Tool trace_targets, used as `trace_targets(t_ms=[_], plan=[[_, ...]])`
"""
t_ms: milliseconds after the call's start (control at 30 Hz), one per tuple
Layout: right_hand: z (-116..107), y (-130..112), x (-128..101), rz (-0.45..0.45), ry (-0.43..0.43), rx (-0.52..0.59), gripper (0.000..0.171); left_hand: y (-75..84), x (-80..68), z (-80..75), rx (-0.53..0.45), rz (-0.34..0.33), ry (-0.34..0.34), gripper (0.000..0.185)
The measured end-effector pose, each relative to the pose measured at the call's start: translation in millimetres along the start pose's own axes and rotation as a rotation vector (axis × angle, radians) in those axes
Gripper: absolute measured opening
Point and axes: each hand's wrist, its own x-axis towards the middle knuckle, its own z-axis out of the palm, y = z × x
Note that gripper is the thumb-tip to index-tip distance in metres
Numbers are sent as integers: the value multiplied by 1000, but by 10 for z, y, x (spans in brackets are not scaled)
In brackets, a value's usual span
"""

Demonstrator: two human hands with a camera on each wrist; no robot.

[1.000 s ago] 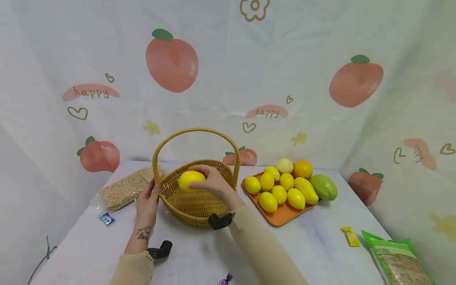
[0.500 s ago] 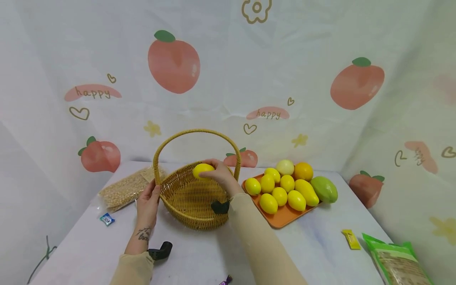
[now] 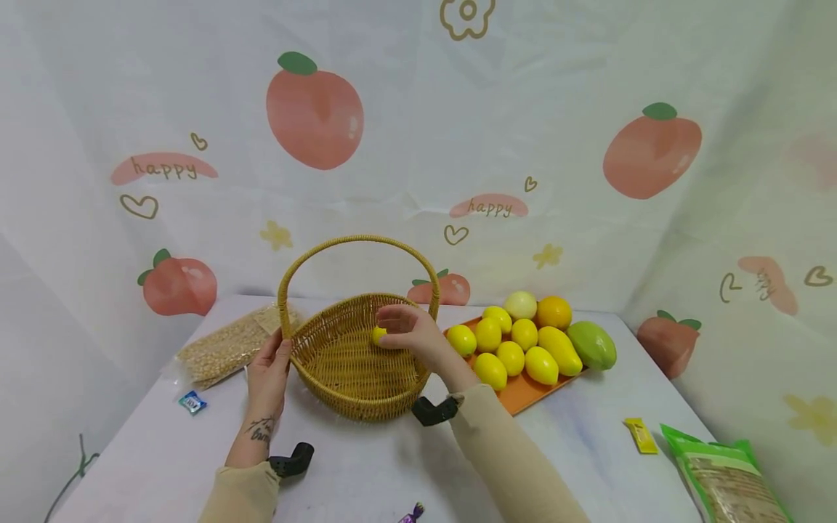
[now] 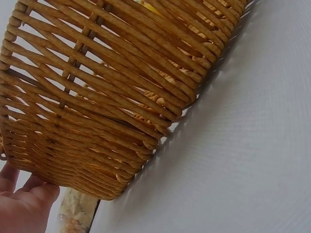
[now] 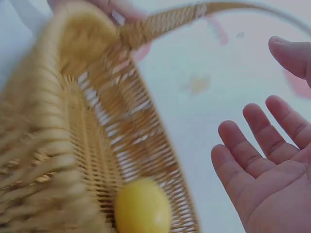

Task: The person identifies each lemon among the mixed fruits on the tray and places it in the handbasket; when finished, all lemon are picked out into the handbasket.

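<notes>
A woven wicker basket (image 3: 353, 367) with a tall arched handle stands on the white table. My left hand (image 3: 267, 370) grips its left rim at the foot of the handle; the left wrist view shows those fingers (image 4: 36, 191) against the weave. Inside the basket lies a yellow lemon (image 5: 143, 208), partly hidden in the head view behind my right hand (image 3: 418, 334). That hand hovers over the basket's right side with nothing in it. Its fingers (image 5: 233, 170) are spread and the palm faces the basket in the right wrist view.
An orange tray (image 3: 523, 396) at right carries several lemons, a mango (image 3: 559, 350), an orange (image 3: 554, 312) and a green fruit (image 3: 591, 345). A bag of grains (image 3: 225, 347) lies left. Candies (image 3: 641, 436) and a green-edged packet (image 3: 726, 465) lie around.
My right hand has carried the lemon rightward over the basket and let go of it there, then drawn back a little to the right. The left hand has stayed on the rim.
</notes>
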Motion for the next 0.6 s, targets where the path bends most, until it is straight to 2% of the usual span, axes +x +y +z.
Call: trace_targets(t_ms=[133, 267, 433, 600], plan=[[-161, -2, -349, -82, -17, 45, 49, -5, 8, -2, -11, 2, -2, 55], [-420, 34, -688, -111, 16, 85, 52, 5, 18, 11, -7, 2, -6, 56], [-842, 188, -966, -138, 124, 41, 45, 11, 17, 19, -6, -6, -2, 56], [-1202, 394, -1141, -70, 265, -19, 43, 4, 6, 2, 10, -15, -10, 57]])
